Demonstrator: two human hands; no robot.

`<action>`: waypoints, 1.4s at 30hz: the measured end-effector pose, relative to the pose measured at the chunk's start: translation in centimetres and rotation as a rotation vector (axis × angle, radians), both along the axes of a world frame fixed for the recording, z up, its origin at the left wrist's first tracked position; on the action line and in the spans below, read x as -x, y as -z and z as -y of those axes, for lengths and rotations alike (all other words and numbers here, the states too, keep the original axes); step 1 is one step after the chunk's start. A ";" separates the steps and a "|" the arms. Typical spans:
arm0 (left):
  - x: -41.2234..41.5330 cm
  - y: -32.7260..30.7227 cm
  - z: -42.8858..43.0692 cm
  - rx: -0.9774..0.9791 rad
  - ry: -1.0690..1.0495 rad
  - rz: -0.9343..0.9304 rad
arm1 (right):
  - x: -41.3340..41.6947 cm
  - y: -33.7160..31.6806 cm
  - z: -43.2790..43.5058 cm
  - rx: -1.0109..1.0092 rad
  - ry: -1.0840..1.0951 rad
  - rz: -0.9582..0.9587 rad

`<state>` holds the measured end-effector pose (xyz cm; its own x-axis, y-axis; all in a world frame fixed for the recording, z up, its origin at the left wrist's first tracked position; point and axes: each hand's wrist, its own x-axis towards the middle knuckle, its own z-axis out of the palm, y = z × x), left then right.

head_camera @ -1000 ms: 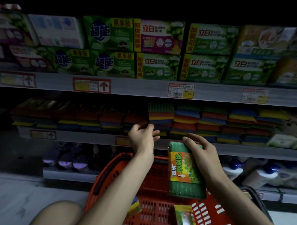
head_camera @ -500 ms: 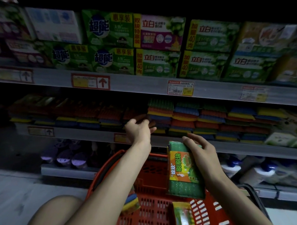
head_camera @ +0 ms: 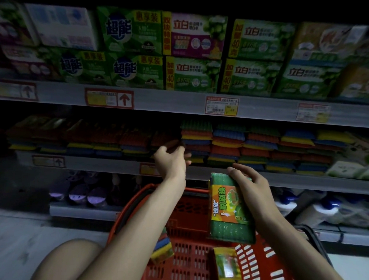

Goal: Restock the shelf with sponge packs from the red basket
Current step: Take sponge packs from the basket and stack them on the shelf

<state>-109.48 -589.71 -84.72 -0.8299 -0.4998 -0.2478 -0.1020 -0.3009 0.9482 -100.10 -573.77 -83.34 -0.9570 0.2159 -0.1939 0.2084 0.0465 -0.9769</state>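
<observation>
My right hand [head_camera: 252, 185] grips a green sponge pack [head_camera: 230, 217] with an orange and yellow label, held upright above the red basket [head_camera: 182, 213]. Two more sponge packs lie in the basket, one at its left wall [head_camera: 162, 248] and one near the front [head_camera: 225, 266]. My left hand [head_camera: 171, 161] reaches to the middle shelf [head_camera: 109, 163], its loosely spread fingers at the front of the dark red sponge stacks [head_camera: 164, 138]. Whether they touch a pack is too dim to tell. Rows of stacked coloured sponge packs [head_camera: 227, 144] fill that shelf.
The upper shelf [head_camera: 178, 102] carries green and purple soap boxes [head_camera: 194, 74] and price tags. Below the sponge shelf stand purple-capped items [head_camera: 76, 196] on the left and white bottles [head_camera: 320, 212] on the right. My bare knee [head_camera: 64, 265] is at the lower left.
My left hand has moved up and forward from the shelf edge into the sponge stacks. The right hand keeps the green pack in about the same place.
</observation>
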 end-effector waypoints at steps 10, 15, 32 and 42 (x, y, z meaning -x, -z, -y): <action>-2.8 1.9 -0.6 0.784 0.061 -0.236 | 0.5 -0.7 0.3 0.013 0.017 -0.023; -3.3 3.9 -0.1 1.466 0.180 -0.387 | 0.9 -0.6 0.1 -0.001 0.029 -0.033; -2.3 4.0 1.4 1.718 0.222 -0.370 | 0.7 -0.7 0.2 0.029 0.018 -0.012; -3.0 3.5 1.8 1.672 0.268 -0.393 | 0.3 -0.8 0.2 0.021 0.013 -0.023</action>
